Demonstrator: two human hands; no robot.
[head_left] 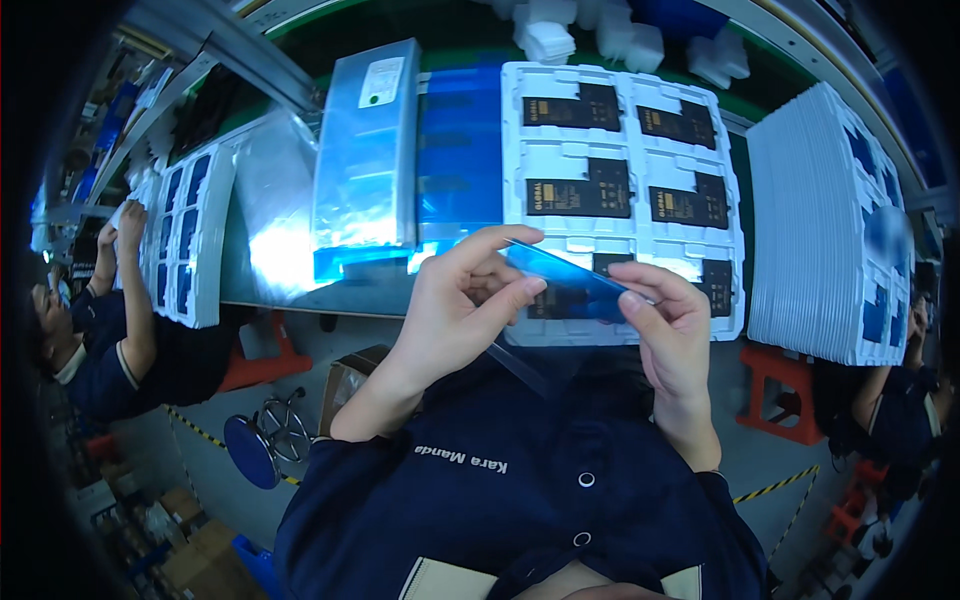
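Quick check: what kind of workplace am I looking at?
Probably a factory line handling small electronic parts: a white tray holds rows of flat black, battery-like parts, a tall stack of similar trays stands to the right, and a co-worker in dark clothing works at left.

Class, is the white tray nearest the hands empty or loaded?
Loaded: the white tray shows black pieces in its upper compartments; bottom row partly hidden.

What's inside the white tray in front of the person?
Flat black pieces in rows. In the nearest row, the blue film and right hand partly cover them, so their full outlines can't be seen.
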